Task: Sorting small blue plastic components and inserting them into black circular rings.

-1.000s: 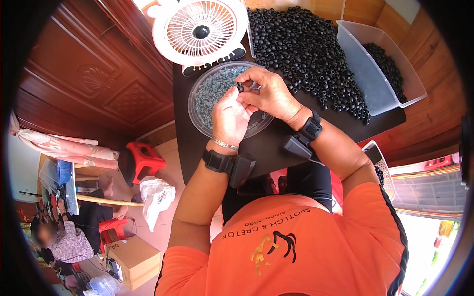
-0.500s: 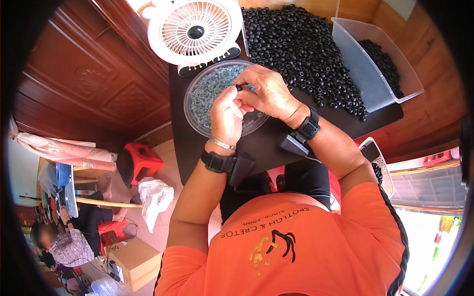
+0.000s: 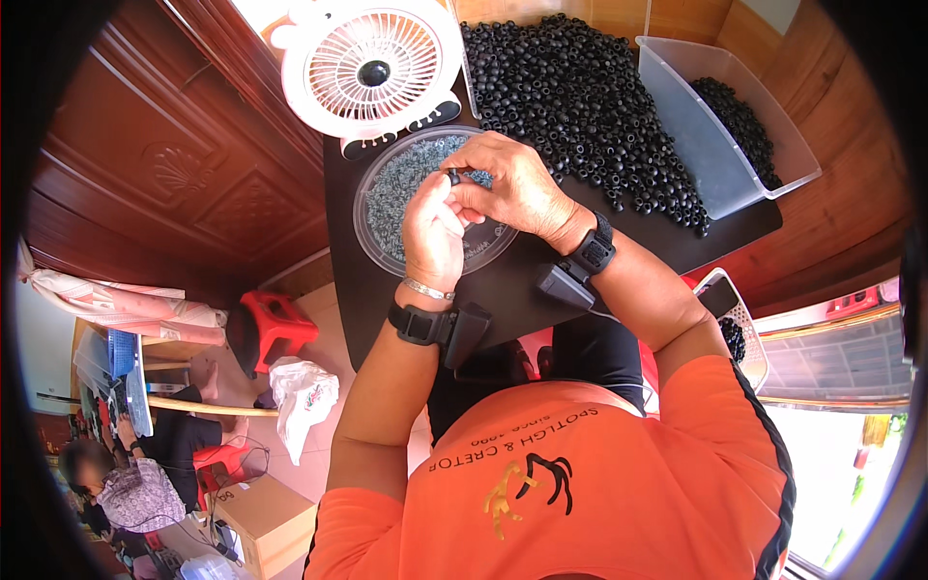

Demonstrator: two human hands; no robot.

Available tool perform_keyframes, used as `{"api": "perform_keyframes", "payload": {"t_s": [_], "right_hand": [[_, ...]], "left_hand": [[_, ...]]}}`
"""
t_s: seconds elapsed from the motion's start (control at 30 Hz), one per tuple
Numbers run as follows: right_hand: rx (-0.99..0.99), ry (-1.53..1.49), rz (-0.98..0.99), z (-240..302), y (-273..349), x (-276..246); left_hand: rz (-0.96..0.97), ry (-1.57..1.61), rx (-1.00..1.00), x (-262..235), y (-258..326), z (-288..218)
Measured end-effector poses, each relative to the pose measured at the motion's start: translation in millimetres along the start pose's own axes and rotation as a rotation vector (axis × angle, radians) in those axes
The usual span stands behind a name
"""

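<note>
Both hands meet above a round clear tub (image 3: 360,217) filled with small blue-grey pieces (image 3: 398,198). My left hand (image 3: 433,237) is closed, its thumb and fingertips pinching a small black hollow part (image 3: 453,177). From the other side my right hand (image 3: 522,188) reaches in, thumb and fingers closed at the same part. Whether a blue-grey piece is between the right fingertips is hidden. Beyond the right hand spreads a large heap of similar black parts (image 3: 580,97).
A white fan (image 3: 329,92) stands behind the tub on the dark table (image 3: 377,319). A clear bin (image 3: 677,135) with black parts is at the far right, and a white basket (image 3: 759,353) below it. At left are a red stool (image 3: 285,329), a cardboard box (image 3: 266,517) and a seated person (image 3: 145,488).
The view has shifted slightly, moving the table and hands a little left in the picture. Both hands remain together at the small black part, which now shows slightly more above the left thumb.
</note>
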State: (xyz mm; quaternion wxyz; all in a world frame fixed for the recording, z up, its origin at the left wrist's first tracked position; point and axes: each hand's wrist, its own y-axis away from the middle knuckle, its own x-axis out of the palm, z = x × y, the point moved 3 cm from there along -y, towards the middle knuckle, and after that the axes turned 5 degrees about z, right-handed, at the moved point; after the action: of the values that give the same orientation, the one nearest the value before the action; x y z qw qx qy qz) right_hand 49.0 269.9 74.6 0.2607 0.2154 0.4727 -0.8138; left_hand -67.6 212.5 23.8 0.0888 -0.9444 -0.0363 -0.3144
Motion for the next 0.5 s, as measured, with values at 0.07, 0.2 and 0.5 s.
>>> {"api": "perform_keyframes", "payload": {"t_s": [0.07,0.2,0.5], "right_hand": [[-0.027,0.037,-0.007,0.7,0.2,-0.4],[-0.028,0.126,-0.045,2.5,1.9,0.0],[-0.088,0.179,-0.033,10.1,0.5,6.4]], "left_hand": [[-0.008,-0.021,-0.002,0.2,0.4,-1.3],[0.035,-0.152,-0.013,4.6,2.6,-4.0],[-0.061,-0.165,0.026,-1.6,5.0,-5.4]]}}
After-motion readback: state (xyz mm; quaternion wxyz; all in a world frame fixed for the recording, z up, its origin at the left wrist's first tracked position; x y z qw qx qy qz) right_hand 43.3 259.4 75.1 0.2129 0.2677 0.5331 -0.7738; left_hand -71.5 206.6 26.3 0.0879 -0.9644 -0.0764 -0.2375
